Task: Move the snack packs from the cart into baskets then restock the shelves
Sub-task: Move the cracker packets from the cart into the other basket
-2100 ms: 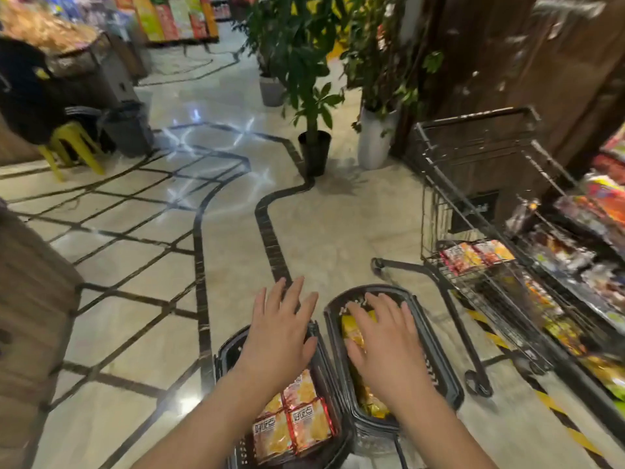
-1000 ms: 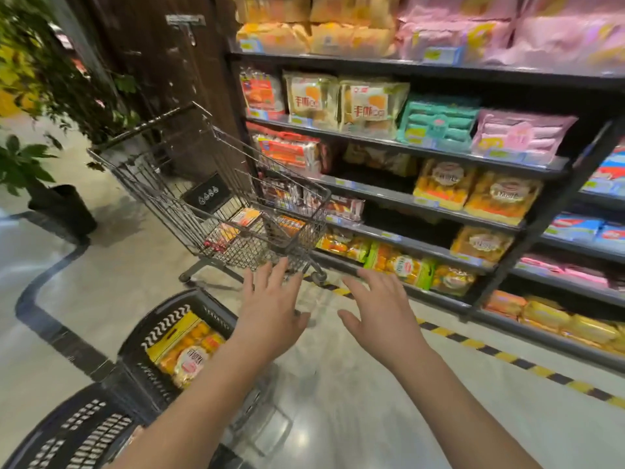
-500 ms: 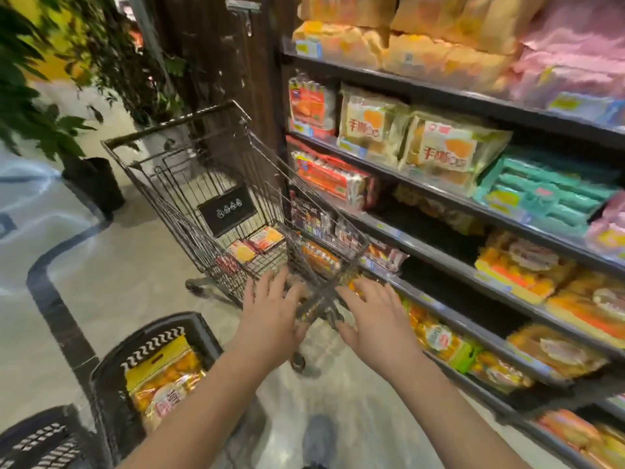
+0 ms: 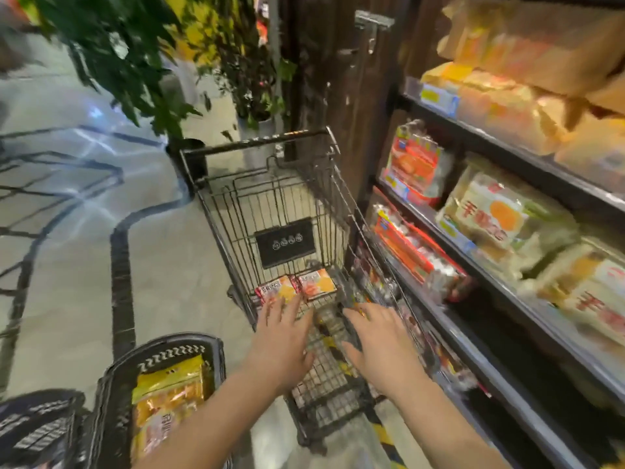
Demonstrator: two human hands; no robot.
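A wire shopping cart [image 4: 257,147] stands beside the shelves. Two red-and-orange snack packs [image 4: 297,286] lie on its floor at the far end. Both my arms reach down into the cart. My left hand [image 4: 280,343] hovers with spread fingers, fingertips right at the nearer pack. My right hand [image 4: 375,343] is spread flat over the cart's mesh floor and holds nothing. A black basket [image 4: 111,384] with yellow and orange snack packs [image 4: 165,401] sits on the floor at lower left. A second black basket [image 4: 33,428] shows at the bottom left corner.
Stocked shelves [image 4: 507,170] with bagged snacks run along the right, close to the cart's side. Potted plants [image 4: 135,62] stand beyond the cart, by a dark wooden wall [image 4: 338,79]. Tiled floor with dark inlay lines [image 4: 118,248] opens to the left.
The view swung from the baskets to the cart. Both hands left the baskets, came over the cart's near end and now reach inside toward the packs.
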